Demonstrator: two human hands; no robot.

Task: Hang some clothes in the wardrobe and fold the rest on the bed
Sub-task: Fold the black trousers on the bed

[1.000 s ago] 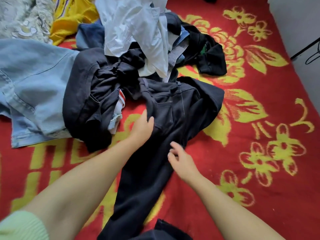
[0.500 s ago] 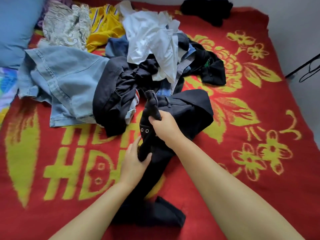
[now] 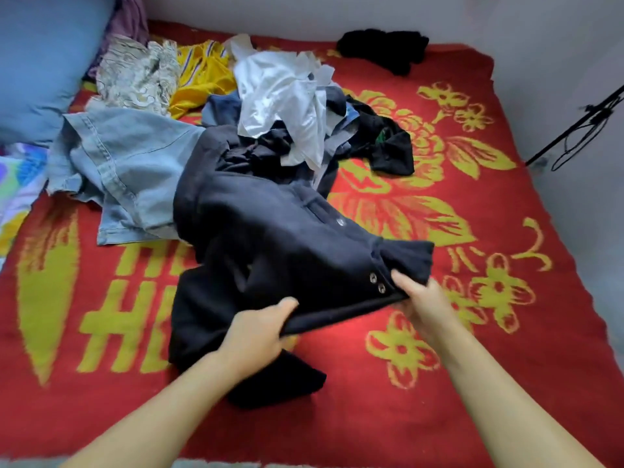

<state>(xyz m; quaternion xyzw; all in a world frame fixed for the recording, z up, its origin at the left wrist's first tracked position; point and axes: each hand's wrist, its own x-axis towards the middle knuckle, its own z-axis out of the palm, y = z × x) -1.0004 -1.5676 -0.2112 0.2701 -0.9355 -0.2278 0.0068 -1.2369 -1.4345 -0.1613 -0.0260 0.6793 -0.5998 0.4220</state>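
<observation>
A person is standing at the foot of a bed (image 3: 506,400) covered in a red blanket with yellow flowers and lettering, working through a heap of laundry. At the 9 o'clock edge of the frame, a blue pillow (image 3: 40,62) is leaning against the wall, with a patterned grey-and-cream garment (image 3: 135,76) and a yellow top (image 3: 202,79) lying just beside it toward 11 o'clock. A pair of light blue jeans (image 3: 128,163) is spreading out at about 10 o'clock, touching the dark pile at the centre. The person's left hand (image 3: 256,332), at about 7 o'clock from the frame's middle, is curling its fingers round the near edge of the dark trousers (image 3: 270,251), thumb on top, gripping the waistband. The trousers are lying on the blanket at the centre, their waistband lifted and pulled taut between both hands, two metal snaps showing near the right end, and one leg trailing down toward 6 o'clock. Above them, at 12 o'clock, a white shirt (image 3: 280,92) is lying crumpled on top of the heap. The right hand (image 3: 425,305), at about 5 o'clock, is pinching the other end of the waistband, thumb over the cloth. A black garment (image 3: 388,143) is lying at 1 o'clock, and another black item (image 3: 385,49) is resting at the far edge by the wall.
</observation>
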